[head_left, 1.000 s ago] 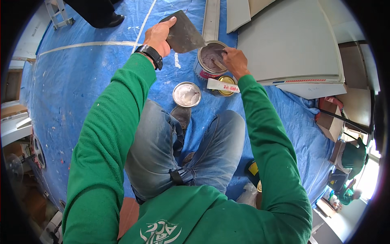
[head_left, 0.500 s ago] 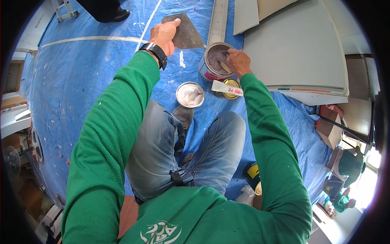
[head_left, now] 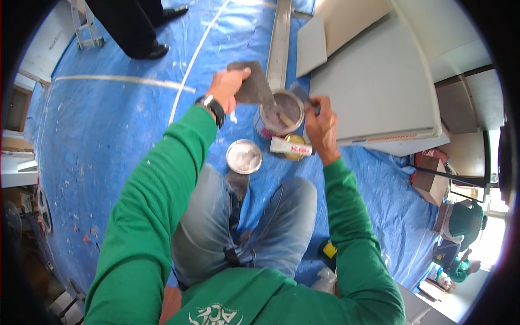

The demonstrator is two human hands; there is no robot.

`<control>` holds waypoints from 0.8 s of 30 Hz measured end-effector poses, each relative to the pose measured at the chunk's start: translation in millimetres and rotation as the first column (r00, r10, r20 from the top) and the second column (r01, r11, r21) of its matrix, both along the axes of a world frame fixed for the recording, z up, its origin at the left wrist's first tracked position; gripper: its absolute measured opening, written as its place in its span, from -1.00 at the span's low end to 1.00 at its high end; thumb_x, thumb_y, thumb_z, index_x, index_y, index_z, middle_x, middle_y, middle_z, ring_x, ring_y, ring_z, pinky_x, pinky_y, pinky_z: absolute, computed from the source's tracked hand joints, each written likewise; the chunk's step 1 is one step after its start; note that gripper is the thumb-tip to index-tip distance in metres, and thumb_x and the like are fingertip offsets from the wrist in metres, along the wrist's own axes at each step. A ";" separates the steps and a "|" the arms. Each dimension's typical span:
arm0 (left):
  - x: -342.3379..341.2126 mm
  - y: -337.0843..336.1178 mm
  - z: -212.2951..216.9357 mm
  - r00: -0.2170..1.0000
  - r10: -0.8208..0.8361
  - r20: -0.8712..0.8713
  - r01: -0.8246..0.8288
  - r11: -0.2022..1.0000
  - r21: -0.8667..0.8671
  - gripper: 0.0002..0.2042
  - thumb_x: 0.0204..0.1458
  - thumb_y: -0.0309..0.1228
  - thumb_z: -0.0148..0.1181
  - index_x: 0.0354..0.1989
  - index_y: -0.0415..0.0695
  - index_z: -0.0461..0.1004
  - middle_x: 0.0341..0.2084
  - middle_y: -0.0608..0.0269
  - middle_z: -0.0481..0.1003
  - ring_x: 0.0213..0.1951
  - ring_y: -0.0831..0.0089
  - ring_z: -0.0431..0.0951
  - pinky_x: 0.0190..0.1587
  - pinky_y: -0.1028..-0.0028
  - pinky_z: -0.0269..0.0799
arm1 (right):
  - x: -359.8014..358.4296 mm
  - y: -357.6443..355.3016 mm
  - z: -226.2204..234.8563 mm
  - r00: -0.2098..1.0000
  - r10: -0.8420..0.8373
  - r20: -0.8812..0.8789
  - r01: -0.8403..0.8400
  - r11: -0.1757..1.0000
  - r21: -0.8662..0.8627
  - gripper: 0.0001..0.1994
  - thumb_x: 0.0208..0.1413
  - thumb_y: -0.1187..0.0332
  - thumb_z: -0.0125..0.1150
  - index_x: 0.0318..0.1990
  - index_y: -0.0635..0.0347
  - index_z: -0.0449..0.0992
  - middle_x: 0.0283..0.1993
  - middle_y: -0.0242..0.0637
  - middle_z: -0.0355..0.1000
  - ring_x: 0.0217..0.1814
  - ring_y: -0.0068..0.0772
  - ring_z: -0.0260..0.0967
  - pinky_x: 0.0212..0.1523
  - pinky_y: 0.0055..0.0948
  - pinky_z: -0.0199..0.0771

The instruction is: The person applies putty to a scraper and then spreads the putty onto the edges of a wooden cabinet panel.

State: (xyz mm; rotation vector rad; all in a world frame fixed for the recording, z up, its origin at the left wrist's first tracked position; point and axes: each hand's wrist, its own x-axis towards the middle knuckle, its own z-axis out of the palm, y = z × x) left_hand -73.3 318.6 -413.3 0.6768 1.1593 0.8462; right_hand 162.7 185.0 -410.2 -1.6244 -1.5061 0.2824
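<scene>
My left hand [head_left: 226, 89] is closed on a dark grey flat plate [head_left: 253, 86], thumb on top, its corner over the edge of a can. Closed round a putty knife [head_left: 300, 93], my right hand [head_left: 323, 125] is just right of that can, with the blade pointing up and left at the rim. The open can [head_left: 261, 122] holds greyish-pink putty [head_left: 284, 105], and a wooden stick [head_left: 286, 120] stands tilted in it. A white tube [head_left: 290, 146] lies across a gold-coloured round lid [head_left: 296, 155] in front of the can. Nearer me sits a shallow round tin [head_left: 244, 157] with whitish residue inside.
Blue sheeting [head_left: 124, 130] covers the floor. Large grey boards [head_left: 374, 86] are stacked on the right, and a long metal channel [head_left: 279, 49] lies beyond the can. A person in dark trousers [head_left: 122, 24] stands at far left near a ladder [head_left: 86, 27]. Others are at far right.
My right hand has come up out of the can to its right side, and the putty knife's blade now shows. The plate has shifted closer to the can. The view has tilted upward.
</scene>
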 end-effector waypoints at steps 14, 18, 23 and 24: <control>32.7 -36.3 74.4 0.897 0.039 0.440 -0.095 0.990 0.107 -0.81 0.27 -0.43 0.24 0.00 -0.18 0.52 -0.13 0.16 0.63 -0.16 0.35 0.68 -0.08 0.28 0.67 | -24.4 -13.0 47.2 0.914 0.192 0.358 -0.307 0.904 0.299 -0.42 0.04 0.76 0.14 0.30 0.37 0.40 0.23 0.15 0.48 0.21 0.13 0.53 0.14 -0.16 0.64; 36.0 -38.9 72.5 0.902 0.031 0.430 -0.106 0.983 0.150 -0.82 0.26 -0.43 0.25 -0.01 -0.18 0.53 -0.15 0.17 0.64 -0.20 0.34 0.69 -0.12 0.26 0.69 | -18.8 -5.0 33.5 0.879 0.134 0.457 -0.277 0.924 0.262 -0.37 0.03 0.73 0.17 0.35 0.38 0.34 0.29 0.16 0.43 0.15 0.10 0.55 0.07 -0.17 0.67; 38.3 -40.9 69.6 0.888 0.017 0.459 -0.094 0.985 0.146 -0.80 0.26 -0.44 0.26 0.01 -0.17 0.54 -0.15 0.16 0.65 -0.20 0.33 0.69 -0.11 0.24 0.70 | -9.8 -9.2 28.2 0.829 0.062 0.555 -0.205 0.958 0.200 -0.40 0.02 0.67 0.20 0.31 0.37 0.39 0.26 0.14 0.45 0.04 0.04 0.58 -0.01 -0.17 0.67; 39.3 -41.1 73.0 0.877 0.024 0.480 -0.099 0.986 0.132 -0.79 0.26 -0.43 0.27 0.01 -0.18 0.54 -0.15 0.16 0.65 -0.20 0.32 0.69 -0.11 0.24 0.70 | -6.7 -9.1 29.2 0.822 0.047 0.567 -0.186 0.964 0.189 -0.41 0.03 0.65 0.21 0.31 0.36 0.40 0.24 0.13 0.47 0.02 0.04 0.58 -0.01 -0.17 0.67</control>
